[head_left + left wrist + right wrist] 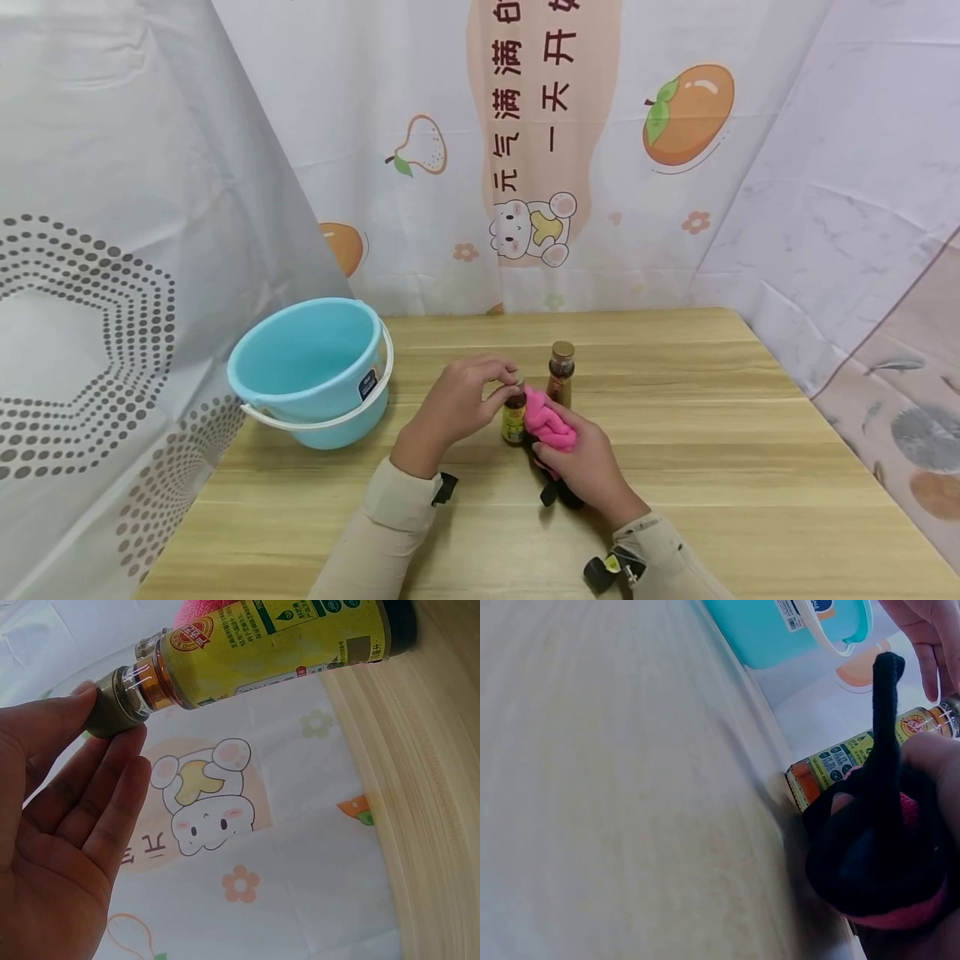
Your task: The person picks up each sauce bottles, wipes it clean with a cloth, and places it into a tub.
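A small sauce bottle (513, 423) with a yellow label stands upright on the table, left of centre. My left hand (459, 402) pinches its cap (116, 705) between thumb and fingertips, the other fingers spread below in the left wrist view. In my right hand (592, 462) is a bunched bright pink cloth (549, 425) with a black edge (840, 877) and a black loop (886, 705), held against the bottle's right side. Just behind the cloth stands a taller brown bottle (561, 371) with a gold cap, its lower part hidden.
A light blue bucket (303, 350) with a white handle (330, 421) stands at the table's left side. The wooden table (712, 433) runs back to a printed curtain (420, 75). Black camera straps (615, 571) sit on the wrists.
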`<state>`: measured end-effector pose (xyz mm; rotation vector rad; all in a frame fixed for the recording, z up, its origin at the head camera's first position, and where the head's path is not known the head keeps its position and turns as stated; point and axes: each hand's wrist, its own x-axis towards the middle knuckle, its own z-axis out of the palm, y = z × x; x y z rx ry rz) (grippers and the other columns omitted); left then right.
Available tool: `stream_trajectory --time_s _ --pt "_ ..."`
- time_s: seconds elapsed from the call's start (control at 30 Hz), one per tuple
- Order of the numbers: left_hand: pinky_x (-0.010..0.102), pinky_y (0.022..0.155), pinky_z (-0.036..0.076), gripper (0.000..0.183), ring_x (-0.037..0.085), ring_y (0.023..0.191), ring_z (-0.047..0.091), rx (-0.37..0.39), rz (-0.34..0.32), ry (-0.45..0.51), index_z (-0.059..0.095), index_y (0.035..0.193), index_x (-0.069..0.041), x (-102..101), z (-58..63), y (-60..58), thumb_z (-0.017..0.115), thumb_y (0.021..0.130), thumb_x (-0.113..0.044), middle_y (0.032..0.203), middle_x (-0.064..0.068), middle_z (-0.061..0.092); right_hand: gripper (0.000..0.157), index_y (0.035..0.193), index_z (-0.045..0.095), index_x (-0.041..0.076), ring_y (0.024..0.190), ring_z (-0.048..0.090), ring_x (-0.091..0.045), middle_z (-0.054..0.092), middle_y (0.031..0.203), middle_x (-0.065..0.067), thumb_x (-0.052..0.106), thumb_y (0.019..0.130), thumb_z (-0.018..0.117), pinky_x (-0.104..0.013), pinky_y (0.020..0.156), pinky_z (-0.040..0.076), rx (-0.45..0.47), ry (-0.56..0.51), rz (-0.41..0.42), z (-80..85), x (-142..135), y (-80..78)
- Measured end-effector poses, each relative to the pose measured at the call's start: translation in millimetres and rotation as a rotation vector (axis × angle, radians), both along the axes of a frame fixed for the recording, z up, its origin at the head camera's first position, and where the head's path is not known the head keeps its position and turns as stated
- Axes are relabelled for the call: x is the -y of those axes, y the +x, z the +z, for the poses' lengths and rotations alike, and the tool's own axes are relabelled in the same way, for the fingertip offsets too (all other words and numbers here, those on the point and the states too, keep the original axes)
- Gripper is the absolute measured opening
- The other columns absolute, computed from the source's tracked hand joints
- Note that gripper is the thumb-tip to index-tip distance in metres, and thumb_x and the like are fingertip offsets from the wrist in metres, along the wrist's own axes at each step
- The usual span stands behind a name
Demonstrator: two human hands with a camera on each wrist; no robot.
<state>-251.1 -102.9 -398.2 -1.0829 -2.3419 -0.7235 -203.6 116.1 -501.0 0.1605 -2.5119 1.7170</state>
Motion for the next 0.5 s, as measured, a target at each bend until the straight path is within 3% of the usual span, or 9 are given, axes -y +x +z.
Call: stream_trajectory --time_s 0.27,0.5 --pt "0.028 0.094 0.06 0.006 0.014 0.103 0.074 -0.005 -0.012 0.009 0.078 0.095 -0.012 0.2 -0.2 -0.8 0.08 0.092 -0.018 0.108 0.001 0.078 0.069 0.144 0.061 0.032 0.078 0.061 -0.016 0.071 0.112 -0.009 0.013 0.083 0.085 -0.025 0.063 0.056 -0.036 0.012 -0.014 0.5 0.3 0.6" --pt "0.028 0.094 0.06 0.006 0.014 0.103 0.074 -0.012 -0.025 0.016 0.078 0.095 -0.012 0.4 -0.9 -1.3 0.081 0.091 -0.016 0.107 0.002 0.078 0.068 0.143 0.062 0.032 0.081 0.063 -0.016 0.071 0.117 -0.009 0.011 0.083 0.086 -0.023 0.067 0.057 -0.094 -0.045 -0.009 2.0 0.4 2.1"
